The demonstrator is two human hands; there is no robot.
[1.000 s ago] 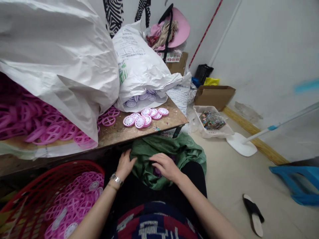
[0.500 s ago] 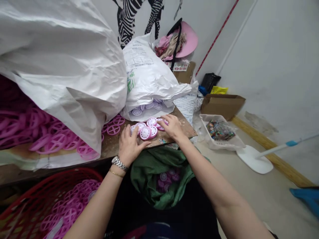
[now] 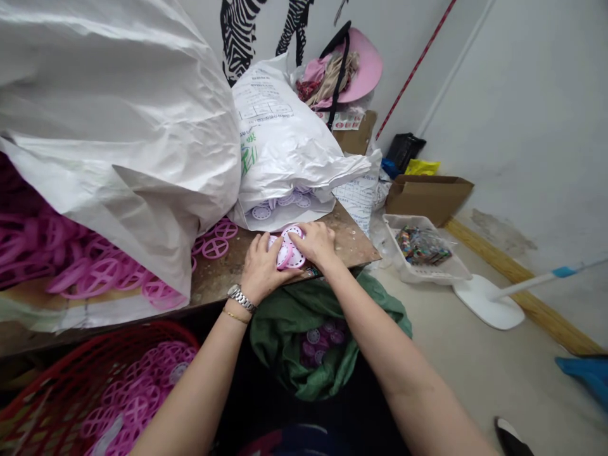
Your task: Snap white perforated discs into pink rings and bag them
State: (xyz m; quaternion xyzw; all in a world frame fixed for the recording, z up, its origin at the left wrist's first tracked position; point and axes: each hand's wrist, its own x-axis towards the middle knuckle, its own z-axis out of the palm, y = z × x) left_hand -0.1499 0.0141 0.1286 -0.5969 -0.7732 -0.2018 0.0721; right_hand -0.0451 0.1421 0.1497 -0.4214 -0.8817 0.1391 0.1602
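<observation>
Several round white-and-pink plastic discs (image 3: pixel 289 254), with small dark marks round their faces, lie bunched at the edge of the wooden table (image 3: pixel 349 244). My left hand (image 3: pixel 264 269) curves round the left side of the bunch, its thumb along the near side. From the right, my right hand (image 3: pixel 314 244) presses in, with its thumb on a disc's face. Parts of the pile are hidden by my fingers. Directly below the table edge, a green cloth sack (image 3: pixel 280 354) gapes, with similar discs inside.
Left of my hands, a big white sack (image 3: pixel 190 158) spills pink spoked rings (image 3: pixel 104 275). A red basket (image 3: pixel 61 367) below holds more rings. Behind the bunch, another white sack (image 3: pixel 289 133) shows pale discs at its mouth. A white bin (image 3: pixel 418 272) stands on the floor at right.
Both hands have moved toward each other, pushing the spread discs into a tight bunch. The view has shifted slightly.
</observation>
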